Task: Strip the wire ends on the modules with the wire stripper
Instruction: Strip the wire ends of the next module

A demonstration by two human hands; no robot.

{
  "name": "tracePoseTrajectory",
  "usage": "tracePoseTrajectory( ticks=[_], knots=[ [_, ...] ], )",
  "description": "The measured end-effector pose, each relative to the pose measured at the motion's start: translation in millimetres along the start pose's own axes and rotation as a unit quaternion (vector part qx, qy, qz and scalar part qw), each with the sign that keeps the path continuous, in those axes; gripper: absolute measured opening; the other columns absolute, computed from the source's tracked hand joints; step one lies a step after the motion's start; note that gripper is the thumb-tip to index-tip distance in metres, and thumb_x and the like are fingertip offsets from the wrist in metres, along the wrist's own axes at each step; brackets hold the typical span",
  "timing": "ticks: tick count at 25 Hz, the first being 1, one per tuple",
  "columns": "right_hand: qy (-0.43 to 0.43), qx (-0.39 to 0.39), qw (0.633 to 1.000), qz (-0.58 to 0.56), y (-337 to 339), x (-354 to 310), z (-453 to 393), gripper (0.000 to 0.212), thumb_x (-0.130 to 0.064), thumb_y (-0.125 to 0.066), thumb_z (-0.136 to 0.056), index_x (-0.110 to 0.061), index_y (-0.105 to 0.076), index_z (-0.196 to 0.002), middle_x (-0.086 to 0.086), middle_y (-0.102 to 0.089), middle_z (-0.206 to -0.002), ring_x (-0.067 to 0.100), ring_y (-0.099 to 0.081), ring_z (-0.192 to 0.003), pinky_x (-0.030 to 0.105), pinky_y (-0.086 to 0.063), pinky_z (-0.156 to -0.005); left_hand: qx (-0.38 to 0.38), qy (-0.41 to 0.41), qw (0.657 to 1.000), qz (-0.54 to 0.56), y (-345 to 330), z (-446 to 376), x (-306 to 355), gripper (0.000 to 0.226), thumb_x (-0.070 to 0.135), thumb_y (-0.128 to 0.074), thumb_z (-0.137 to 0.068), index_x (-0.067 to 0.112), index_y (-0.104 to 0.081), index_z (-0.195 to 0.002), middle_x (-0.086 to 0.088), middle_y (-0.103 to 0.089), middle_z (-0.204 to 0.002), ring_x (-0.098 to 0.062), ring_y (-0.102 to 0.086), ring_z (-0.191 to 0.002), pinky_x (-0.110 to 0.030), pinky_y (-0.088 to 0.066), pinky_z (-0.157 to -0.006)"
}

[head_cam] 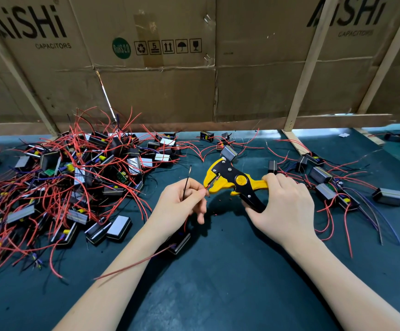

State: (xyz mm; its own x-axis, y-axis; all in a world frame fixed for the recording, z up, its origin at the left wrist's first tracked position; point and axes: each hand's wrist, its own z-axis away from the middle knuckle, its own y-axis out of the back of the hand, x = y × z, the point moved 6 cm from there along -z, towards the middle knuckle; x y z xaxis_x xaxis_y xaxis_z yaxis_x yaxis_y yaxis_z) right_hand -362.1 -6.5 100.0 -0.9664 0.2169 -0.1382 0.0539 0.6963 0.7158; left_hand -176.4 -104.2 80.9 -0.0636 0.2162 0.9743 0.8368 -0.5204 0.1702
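Note:
My right hand (286, 206) grips the handles of a yellow and black wire stripper (232, 179), whose jaws point left. My left hand (182, 206) pinches a red wire (206, 186) and feeds its tip into the stripper's jaws. A thin black wire (187, 180) sticks up from the same hand. The module (178, 243) these wires belong to lies on the mat under my left wrist, mostly hidden. One more red wire (132, 265) trails from it across my left forearm.
A large pile of black modules with red wires (74, 177) covers the left of the dark green mat (218, 283). Several modules (323, 187) lie scattered on the right. Cardboard boxes (146, 68) behind wooden slats (306, 75) wall off the back.

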Motion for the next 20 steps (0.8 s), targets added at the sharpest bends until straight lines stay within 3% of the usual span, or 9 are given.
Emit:
tracePoseTrajectory(
  ticks=[11, 20],
  knots=[
    [0.001, 0.007, 1.0, 0.016, 3.3, -3.1, 1.2, 0.047, -0.039, -0.089, -0.052, -0.01, -0.059, -0.073, 0.003, -0.055, -0.061, 0.032, -0.057, -0.055, 0.027, -0.033, -0.053, -0.015, 0.003, 1.0, 0.016, 0.0, -1.0, -2.4, 0.013, 0.0, -0.049, -0.099, -0.002, -0.055, -0.087, -0.004, -0.062, -0.057, -0.016, -0.059, -0.042, -0.012, -0.038, -0.046],
    [0.006, -0.061, 0.998, 0.017, -4.3, -2.6, 0.0, 0.043, -0.038, -0.085, -0.059, -0.009, -0.057, -0.072, 0.007, -0.057, -0.06, 0.035, -0.059, -0.057, 0.028, -0.027, -0.055, -0.026, 0.0, 0.999, -0.034, 2.0, -1.3, -4.6, 0.013, 0.005, -0.054, -0.098, 0.001, -0.056, -0.086, -0.005, -0.063, -0.059, -0.022, -0.061, -0.044, -0.013, -0.039, -0.047]
  ],
)
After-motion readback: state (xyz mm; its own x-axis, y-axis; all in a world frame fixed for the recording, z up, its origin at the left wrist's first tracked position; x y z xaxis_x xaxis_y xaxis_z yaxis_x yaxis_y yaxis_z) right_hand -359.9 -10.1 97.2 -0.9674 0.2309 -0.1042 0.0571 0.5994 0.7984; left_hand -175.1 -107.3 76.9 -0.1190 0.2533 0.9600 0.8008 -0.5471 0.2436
